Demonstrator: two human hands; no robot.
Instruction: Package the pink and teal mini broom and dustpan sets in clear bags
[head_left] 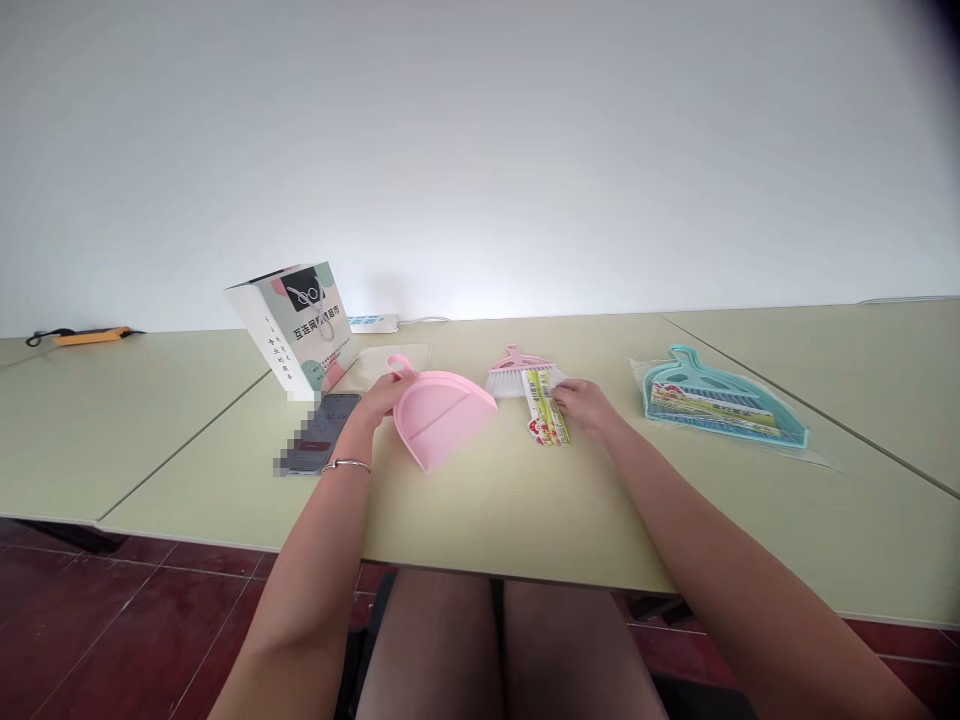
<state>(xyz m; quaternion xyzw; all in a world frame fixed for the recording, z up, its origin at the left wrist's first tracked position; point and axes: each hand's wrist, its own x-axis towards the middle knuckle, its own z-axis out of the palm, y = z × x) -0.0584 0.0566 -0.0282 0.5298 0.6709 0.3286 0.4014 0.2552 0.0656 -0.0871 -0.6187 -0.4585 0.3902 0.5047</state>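
Note:
My left hand (384,395) is closed on the left edge of a pink dustpan (442,412), just below its looped handle. The pan is tilted, with its wide mouth toward the lower right. My right hand (581,402) pinches the right edge of a printed cardboard label (546,408), coloured yellow-green with a red cartoon figure at its lower end. Behind the label lies a pink hand brush (517,372) with white bristles, its handle pointing to the wall. The label covers part of the bristles.
On the right lies a teal dustpan set (720,400) in clear plastic. A phone (322,435) rests left of my left wrist, near a printed paper bag (300,325). A clear plastic wrapper (390,362), a white power strip (373,324) and an orange object (94,336) lie farther back.

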